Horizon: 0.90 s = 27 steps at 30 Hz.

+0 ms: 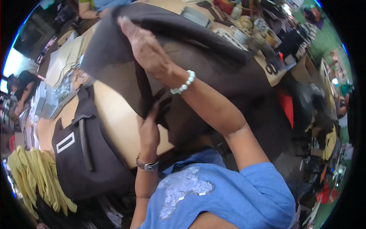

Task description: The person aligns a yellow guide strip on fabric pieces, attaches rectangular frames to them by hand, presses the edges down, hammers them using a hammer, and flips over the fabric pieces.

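A large dark brown sheet of cloth [213, 91] spreads across the worktable, with raised folds at its far side. My right hand [150, 51], wearing a pale bead bracelet [187, 83], reaches over it with fingers stretched out and slightly blurred. Nearer to me, my left hand [150, 131] is at the cloth's near edge; its fingers lie apart in the shade against the cloth. A watch [147, 164] circles that wrist. Left of this hand lies a dark bag-like piece [101, 164] with a strap and a white rectangular frame [65, 142].
Yellow cloth strips [36, 175] hang at the table's left edge. Scissors [272, 68] lie at the right, near jars and tools. A grey box [195, 17] sits at the back. Another person's arm [88, 13] shows across the table. Clear plastic packets [61, 93] lie at left.
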{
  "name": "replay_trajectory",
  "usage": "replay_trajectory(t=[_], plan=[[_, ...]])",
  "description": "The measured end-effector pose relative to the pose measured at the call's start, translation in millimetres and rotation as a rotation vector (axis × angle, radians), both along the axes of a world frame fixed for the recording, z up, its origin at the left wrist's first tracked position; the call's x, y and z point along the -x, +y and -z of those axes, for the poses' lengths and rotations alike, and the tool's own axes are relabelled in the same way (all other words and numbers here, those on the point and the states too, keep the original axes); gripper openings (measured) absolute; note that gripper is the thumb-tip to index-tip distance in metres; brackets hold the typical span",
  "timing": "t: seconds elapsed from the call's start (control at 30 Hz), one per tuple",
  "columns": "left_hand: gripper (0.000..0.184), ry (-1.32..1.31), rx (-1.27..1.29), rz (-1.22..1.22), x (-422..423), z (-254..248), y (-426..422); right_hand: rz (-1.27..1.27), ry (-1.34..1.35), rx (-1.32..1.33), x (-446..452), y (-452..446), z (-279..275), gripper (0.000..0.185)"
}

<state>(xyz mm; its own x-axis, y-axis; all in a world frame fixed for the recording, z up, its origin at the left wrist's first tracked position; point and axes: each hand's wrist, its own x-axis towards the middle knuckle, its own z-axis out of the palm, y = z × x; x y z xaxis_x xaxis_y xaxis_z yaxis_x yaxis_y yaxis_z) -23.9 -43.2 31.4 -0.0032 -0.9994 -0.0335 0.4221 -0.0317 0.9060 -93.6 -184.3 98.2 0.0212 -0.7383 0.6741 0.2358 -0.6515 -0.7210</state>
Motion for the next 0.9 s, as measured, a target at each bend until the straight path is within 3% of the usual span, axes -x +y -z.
replay_trajectory(t=[0.07,0.23,0.27,0.47,0.5,0.6,0.7,0.8,0.9], plan=[[0.042,0.160,-0.125,-0.036,-34.8,-2.7,-4.5,0.063,0.310,-0.031,-8.2,-0.4,14.7,0.047],[0.037,0.149,-0.266,-0.243,-84.9,20.8,-5.7,0.331,1.260,0.106,19.5,10.7,77.4,0.053],[0.036,0.128,-0.278,-0.268,-89.3,23.8,-3.9,0.416,1.140,-0.045,23.3,16.7,92.0,0.058],[0.034,-0.063,-0.364,-0.423,-101.7,24.9,15.6,0.559,1.561,-0.331,88.4,53.5,116.8,0.073],[0.044,-0.103,-0.360,-0.447,-105.6,26.1,19.8,0.532,1.567,-0.389,96.8,60.0,120.1,0.074],[0.058,-0.653,-0.017,-0.485,-113.2,22.3,28.8,0.539,1.516,-0.411,110.3,86.2,124.5,0.073],[0.068,-1.329,0.097,-0.713,-102.2,4.9,35.1,0.593,1.504,-0.413,111.0,114.4,124.6,0.070],[0.070,-1.666,0.343,-0.583,-79.7,-7.1,36.6,0.678,1.484,-0.427,111.2,146.8,129.6,0.069],[0.074,-1.658,0.382,-0.211,-47.1,2.0,35.2,0.757,1.460,-0.482,110.1,180.3,131.7,0.069]])
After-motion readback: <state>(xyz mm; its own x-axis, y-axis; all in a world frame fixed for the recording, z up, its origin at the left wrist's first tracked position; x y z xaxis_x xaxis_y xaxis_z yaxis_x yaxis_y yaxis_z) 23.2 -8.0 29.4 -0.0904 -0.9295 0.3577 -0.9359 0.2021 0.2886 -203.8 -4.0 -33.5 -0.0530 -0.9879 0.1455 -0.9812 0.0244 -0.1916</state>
